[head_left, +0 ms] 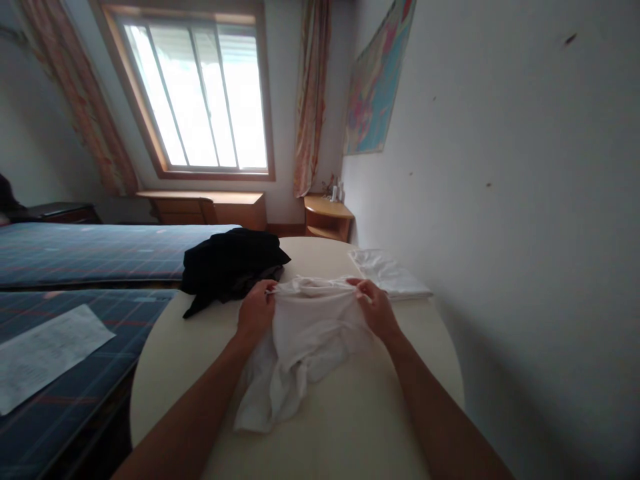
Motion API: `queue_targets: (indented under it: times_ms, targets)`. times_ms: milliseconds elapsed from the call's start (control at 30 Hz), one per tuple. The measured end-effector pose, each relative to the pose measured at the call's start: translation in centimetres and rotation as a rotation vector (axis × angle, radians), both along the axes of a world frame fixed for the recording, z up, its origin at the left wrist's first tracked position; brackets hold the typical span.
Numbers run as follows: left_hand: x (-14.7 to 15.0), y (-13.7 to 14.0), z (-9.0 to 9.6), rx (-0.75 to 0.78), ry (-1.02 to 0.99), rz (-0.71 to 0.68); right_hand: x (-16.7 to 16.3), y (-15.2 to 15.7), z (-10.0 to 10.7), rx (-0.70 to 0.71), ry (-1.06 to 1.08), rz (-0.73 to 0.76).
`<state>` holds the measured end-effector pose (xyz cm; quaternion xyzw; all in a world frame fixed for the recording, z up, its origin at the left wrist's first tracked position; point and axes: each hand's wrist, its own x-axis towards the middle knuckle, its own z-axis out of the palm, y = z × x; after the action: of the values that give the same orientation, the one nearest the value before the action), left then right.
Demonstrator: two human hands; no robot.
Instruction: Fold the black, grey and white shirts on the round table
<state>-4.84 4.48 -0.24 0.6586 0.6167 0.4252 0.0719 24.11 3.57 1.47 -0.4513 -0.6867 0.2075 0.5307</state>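
A white garment is stretched between my two hands over the round cream table. My left hand pinches its upper left corner, and my right hand pinches the upper right corner. Between them the top edge runs nearly straight, with some bunching. Below, the cloth falls in loose folds, and one part trails on the tabletop toward the lower left. Exactly what kind of garment it is, I cannot tell. Just beyond my left hand lies a heap of black clothing. A flat, folded white cloth or packet lies beyond my right hand.
Left of the table are beds with blue plaid covers, and a printed sheet of paper lies on the nearer one. The white wall runs close along the right. A wooden corner shelf and a low desk stand at the back.
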Motion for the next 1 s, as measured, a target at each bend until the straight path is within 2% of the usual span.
queue_targets:
  times_ms: [100,167,233,300,367,467,533,633,800,867,900,1000]
  targets:
    - [-1.6,0.7,0.6,0.113,-0.051,0.174,1.5,0.0,0.8,0.070,0.291,-0.167]
    - [-2.0,0.8,0.8,0.176,-0.015,0.235,2.2,0.2,0.8,0.068,0.379,-0.227]
    - [-1.6,0.6,0.9,0.237,0.052,0.234,2.7,0.5,0.6,0.017,0.371,-0.260]
    - [-0.4,0.0,0.7,0.258,0.102,0.128,2.8,0.9,0.1,-0.047,0.278,-0.279]
    - [1.0,-0.8,0.4,0.208,0.161,-0.062,2.5,1.1,-0.4,-0.084,0.132,-0.241]
    - [2.8,-2.0,-0.4,0.035,0.321,-0.312,1.9,1.0,-0.9,-0.076,-0.102,-0.081]
    - [3.4,-2.5,-0.7,-0.080,0.413,-0.385,1.4,0.7,-1.1,-0.074,-0.225,0.055]
    - [3.5,-3.1,-0.2,-0.180,0.440,-0.440,0.8,0.1,-1.1,-0.124,-0.350,0.221]
    - [3.2,-4.0,2.0,-0.362,0.330,-0.567,0.8,-0.7,-0.5,-0.291,-0.491,0.296]
    - [3.2,-4.0,2.5,-0.419,0.272,-0.579,1.0,-0.8,-0.2,-0.337,-0.432,0.379]
    - [3.2,-3.9,2.5,-0.398,0.257,-0.539,1.1,-0.7,-0.1,-0.337,-0.385,0.382]
    - [2.9,-3.3,1.7,-0.178,0.285,-0.327,1.3,-0.3,-0.2,-0.221,-0.307,0.204]
